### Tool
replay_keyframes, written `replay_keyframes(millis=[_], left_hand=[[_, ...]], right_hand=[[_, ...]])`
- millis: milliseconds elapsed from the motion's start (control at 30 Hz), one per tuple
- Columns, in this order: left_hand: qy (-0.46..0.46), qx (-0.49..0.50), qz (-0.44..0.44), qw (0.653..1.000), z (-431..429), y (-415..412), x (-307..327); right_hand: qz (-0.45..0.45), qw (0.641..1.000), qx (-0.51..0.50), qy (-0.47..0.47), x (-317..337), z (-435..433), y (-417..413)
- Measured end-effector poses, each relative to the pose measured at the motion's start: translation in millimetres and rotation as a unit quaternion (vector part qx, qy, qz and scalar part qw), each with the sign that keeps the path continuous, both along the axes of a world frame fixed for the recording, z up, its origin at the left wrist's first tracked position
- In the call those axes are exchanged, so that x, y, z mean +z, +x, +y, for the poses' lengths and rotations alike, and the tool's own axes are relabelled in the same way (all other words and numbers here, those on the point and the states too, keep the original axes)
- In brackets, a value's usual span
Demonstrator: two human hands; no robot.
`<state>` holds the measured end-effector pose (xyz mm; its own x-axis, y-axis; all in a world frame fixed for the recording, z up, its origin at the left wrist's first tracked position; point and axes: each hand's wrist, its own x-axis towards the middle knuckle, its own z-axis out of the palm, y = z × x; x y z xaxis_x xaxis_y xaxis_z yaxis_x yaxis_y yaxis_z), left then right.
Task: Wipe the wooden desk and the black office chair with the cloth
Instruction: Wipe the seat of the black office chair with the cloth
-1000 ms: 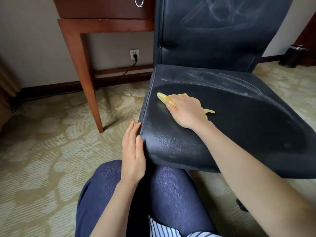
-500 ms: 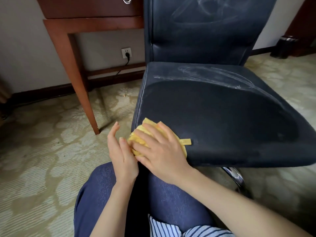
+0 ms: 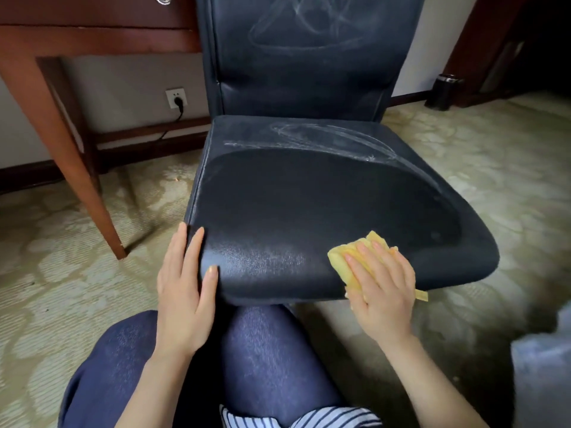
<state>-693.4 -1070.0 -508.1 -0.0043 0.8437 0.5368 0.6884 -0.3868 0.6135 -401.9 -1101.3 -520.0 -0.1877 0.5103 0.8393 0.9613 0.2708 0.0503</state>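
Note:
The black office chair [image 3: 309,193] stands right in front of me, its seat dark where wiped, with pale smear lines near the back and on the backrest. My right hand [image 3: 381,284] presses a folded yellow cloth [image 3: 343,257] flat against the seat's front edge, right of centre, fingers straight over it. My left hand [image 3: 185,285] rests on the seat's front left corner, fingers straight, thumb on the leather. The wooden desk [image 3: 77,35] stands at the upper left, only its drawer front and one leg showing.
My knee in blue trousers [image 3: 262,350] sits under the seat's front edge. A wall socket with a black plug [image 3: 176,98] is behind the desk leg. A dark bin [image 3: 443,91] stands on the patterned carpet at the far right.
My right hand slid the cloth from the seat's left side down to the front left corner, then right along the front edge. My left hand stayed at the left corner.

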Motion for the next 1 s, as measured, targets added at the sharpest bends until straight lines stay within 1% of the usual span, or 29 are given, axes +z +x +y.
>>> replay_keyframes(millis=[100, 200, 267, 333, 433, 533, 633, 733, 867, 933, 1000], left_hand=[[0.004, 0.001, 0.001, 1.0, 0.3, -1.2, -0.4], [0.008, 0.0, -0.004, 1.0, 1.7, 0.6, -0.2], [0.013, 0.0, -0.007, 1.0, 2.8, 2.4, -0.5], [0.013, -0.002, -0.009, 1.0, 4.8, 4.1, -0.6], [0.021, 0.008, 0.008, 1.0, 6.6, 4.4, -1.3], [0.012, 0.014, 0.014, 1.0, 7.1, 3.2, -1.2], [-0.006, 0.014, 0.014, 1.0, 8.6, -0.2, -0.4], [-0.04, 0.042, 0.024, 0.998, 9.9, -5.3, 2.4], [-0.125, 0.137, 0.023, 0.982, 16.7, -5.2, 6.4], [-0.123, 0.173, 0.001, 0.977, 19.9, -6.4, 10.2], [-0.092, 0.193, -0.034, 0.976, 19.6, -6.1, 10.2]], right_hand=[[0.069, 0.995, -0.06, -0.043, 13.3, -1.9, 33.9], [0.184, 0.971, -0.13, -0.084, 36.4, 5.5, 63.3], [0.219, 0.952, -0.173, -0.122, 54.6, 16.3, 78.1], [0.207, 0.942, -0.218, -0.152, 69.4, 31.6, 89.8], [0.145, 0.93, -0.252, -0.225, 85.9, 62.0, 100.1], [0.127, 0.912, -0.238, -0.309, 98.2, 93.9, 97.9], [0.126, 0.902, -0.212, -0.354, 105.3, 117.6, 82.5], [0.118, 0.905, -0.176, -0.369, 108.9, 133.0, 54.6], [0.072, 0.919, -0.102, -0.374, 108.2, 139.0, 4.1], [0.051, 0.927, -0.068, -0.364, 106.2, 134.8, -22.6], [0.029, 0.937, -0.043, -0.345, 103.4, 124.4, -48.7]])
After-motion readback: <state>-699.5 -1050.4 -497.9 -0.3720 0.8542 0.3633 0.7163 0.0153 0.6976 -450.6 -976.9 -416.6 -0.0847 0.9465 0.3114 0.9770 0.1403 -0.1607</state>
